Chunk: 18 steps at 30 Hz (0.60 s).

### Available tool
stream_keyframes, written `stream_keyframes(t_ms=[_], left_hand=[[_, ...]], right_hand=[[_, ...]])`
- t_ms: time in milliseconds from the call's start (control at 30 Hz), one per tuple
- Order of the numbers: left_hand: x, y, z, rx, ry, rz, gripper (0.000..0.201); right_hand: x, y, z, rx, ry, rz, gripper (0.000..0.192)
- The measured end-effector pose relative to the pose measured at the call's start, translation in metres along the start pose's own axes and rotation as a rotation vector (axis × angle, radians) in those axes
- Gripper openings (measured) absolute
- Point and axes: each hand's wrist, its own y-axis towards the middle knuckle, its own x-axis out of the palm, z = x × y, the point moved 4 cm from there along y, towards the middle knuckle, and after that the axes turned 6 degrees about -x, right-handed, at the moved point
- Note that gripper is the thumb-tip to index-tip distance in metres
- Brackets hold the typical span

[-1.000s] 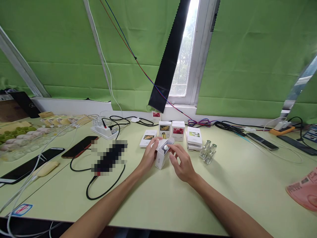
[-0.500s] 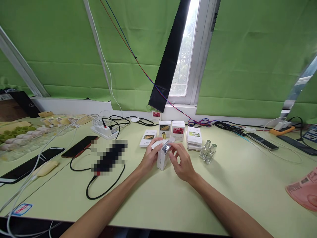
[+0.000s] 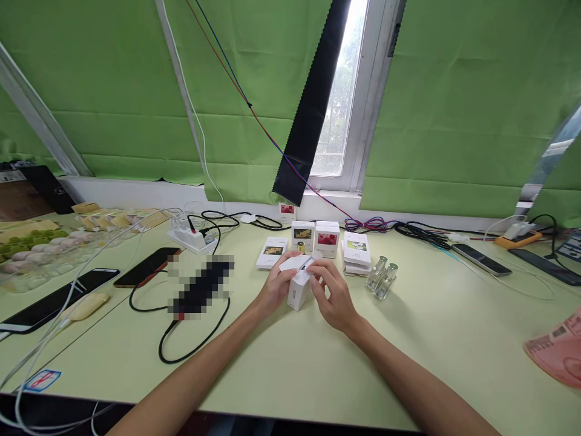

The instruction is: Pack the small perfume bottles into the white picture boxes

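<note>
The left hand [image 3: 275,286] grasps the box [image 3: 296,294] by its left side, apparently bracing it against the opposing fingers. The box is held mid-table, mouth upward, leaving its flaps accessible. The right hand [image 3: 334,295] bends its fingers against the box's top right edge; whether they pinch a flap cannot be told. Farther right, two bottles [image 3: 385,282] stand apart, out of the hands' way.

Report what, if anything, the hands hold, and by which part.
A small white box: the left hand grips its upper left side, while the right hand has fingers at the right of its top.
</note>
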Motion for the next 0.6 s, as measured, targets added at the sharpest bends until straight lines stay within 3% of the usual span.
stream_keyframes(t_ms=[400, 600], left_hand=[[0.0019, 0.001, -0.0007, 0.04, 0.113, 0.146, 0.051], [-0.002, 0.0014, 0.0001, 0.061, 0.178, 0.149, 0.05]], right_hand=[[0.0004, 0.0006, 0.0018, 0.019, 0.042, 0.007, 0.022], [0.0005, 0.0012, 0.0013, -0.019, 0.03, 0.03, 0.022]])
